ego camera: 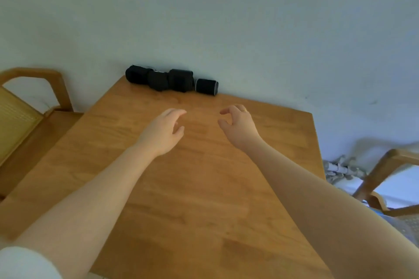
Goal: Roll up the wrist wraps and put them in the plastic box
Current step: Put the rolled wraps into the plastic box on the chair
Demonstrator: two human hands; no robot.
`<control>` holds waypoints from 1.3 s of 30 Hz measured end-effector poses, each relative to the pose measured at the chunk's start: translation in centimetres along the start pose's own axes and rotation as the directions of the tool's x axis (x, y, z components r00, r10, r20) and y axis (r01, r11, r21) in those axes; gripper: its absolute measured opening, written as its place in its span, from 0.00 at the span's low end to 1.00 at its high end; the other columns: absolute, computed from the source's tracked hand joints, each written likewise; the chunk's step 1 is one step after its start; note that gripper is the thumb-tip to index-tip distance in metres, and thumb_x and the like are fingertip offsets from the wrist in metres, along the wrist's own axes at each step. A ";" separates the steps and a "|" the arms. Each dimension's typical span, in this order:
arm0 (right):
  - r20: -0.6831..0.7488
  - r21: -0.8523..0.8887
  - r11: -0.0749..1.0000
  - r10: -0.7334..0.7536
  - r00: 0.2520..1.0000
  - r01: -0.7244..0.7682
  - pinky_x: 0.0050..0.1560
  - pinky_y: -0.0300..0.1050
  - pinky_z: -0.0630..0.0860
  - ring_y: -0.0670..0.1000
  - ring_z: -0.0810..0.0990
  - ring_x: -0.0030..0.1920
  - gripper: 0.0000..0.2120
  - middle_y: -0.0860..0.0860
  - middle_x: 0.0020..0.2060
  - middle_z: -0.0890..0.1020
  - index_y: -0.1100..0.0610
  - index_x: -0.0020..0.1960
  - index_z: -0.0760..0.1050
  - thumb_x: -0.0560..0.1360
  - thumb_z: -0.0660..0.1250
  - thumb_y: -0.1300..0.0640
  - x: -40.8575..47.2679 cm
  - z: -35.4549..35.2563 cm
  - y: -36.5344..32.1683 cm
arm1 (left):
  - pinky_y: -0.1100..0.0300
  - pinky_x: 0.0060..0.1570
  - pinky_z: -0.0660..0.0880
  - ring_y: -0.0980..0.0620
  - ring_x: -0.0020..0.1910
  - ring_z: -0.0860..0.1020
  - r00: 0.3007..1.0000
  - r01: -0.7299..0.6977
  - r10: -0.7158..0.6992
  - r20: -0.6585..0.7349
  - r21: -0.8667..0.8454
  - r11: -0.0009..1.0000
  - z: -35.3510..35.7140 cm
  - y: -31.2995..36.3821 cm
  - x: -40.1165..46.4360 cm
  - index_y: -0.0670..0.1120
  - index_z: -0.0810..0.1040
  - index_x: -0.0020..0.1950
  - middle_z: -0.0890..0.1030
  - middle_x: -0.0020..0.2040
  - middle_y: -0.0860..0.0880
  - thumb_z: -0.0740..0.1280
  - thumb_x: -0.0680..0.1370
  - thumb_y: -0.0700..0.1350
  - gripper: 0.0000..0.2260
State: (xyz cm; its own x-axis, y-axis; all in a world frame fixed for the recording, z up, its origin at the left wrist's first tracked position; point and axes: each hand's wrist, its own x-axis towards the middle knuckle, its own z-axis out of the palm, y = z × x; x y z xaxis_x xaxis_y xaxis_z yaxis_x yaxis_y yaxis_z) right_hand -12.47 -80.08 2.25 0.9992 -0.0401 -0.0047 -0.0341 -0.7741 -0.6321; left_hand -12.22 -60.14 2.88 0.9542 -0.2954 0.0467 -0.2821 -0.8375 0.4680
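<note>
Black fabric wrist wraps (171, 81), already wound into short cylinders, line the far edge of a light-brown wooden surface (204, 188) against a pale blue-grey wall (204, 11). At least four rolls appear to lie there, touching in a row, the rightmost one (206, 87) showing a thin grey band near its end; blur makes an exact count uncertain. The person's left hand (164, 130) and right hand (239, 123) hover over the middle of the surface, well short of the rolls, each grip loosely curled and holding nothing; a ring (244, 110) shows on the right hand. No plastic box is visible anywhere in view. By this evidence the rolling looks largely finished, while the boxing has yet to start: every roll lies out in the open. Wooden chairs stand far left (36, 88) and right (385, 179) of the surface.
</note>
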 end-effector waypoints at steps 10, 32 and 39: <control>0.101 -0.044 0.999 0.022 0.995 -0.018 0.69 0.48 0.61 0.53 0.54 0.75 0.25 0.51 0.76 0.56 0.55 0.74 0.61 0.79 0.61 0.53 10.3 5.4 -4.9 | 0.58 0.59 0.71 0.52 0.60 0.74 0.997 0.067 -0.069 -0.022 -0.084 0.994 -2.3 -10.0 9.4 0.46 0.64 0.73 0.69 0.70 0.49 0.62 0.79 0.43 0.22; 0.056 -0.770 0.637 0.128 0.990 -0.039 0.65 0.52 0.62 0.59 0.60 0.69 0.34 0.58 0.71 0.59 0.56 0.74 0.54 0.73 0.67 0.56 28.8 15.3 -8.0 | 0.49 0.73 0.39 0.44 0.76 0.51 0.950 -0.284 0.208 0.233 0.364 0.887 0.8 -24.6 29.3 0.46 0.53 0.77 0.61 0.75 0.44 0.71 0.72 0.57 0.41; -0.033 -0.633 0.766 0.116 0.993 -0.110 0.59 0.52 0.65 0.56 0.69 0.63 0.29 0.52 0.61 0.73 0.54 0.65 0.61 0.69 0.72 0.53 27.3 14.8 -7.5 | 0.53 0.60 0.67 0.47 0.59 0.71 0.963 -0.252 0.247 0.111 0.026 0.967 -0.8 -23.3 27.0 0.45 0.66 0.68 0.70 0.64 0.44 0.77 0.66 0.51 0.35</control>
State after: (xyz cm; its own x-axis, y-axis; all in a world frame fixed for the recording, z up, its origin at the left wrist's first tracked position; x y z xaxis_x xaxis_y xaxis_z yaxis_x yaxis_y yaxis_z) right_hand 15.36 -66.06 -4.59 0.9873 -0.1504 -0.0518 -0.1502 -0.9886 0.0073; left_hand 20.18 -48.23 -6.08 0.8377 -0.5426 0.0627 -0.5156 -0.7478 0.4183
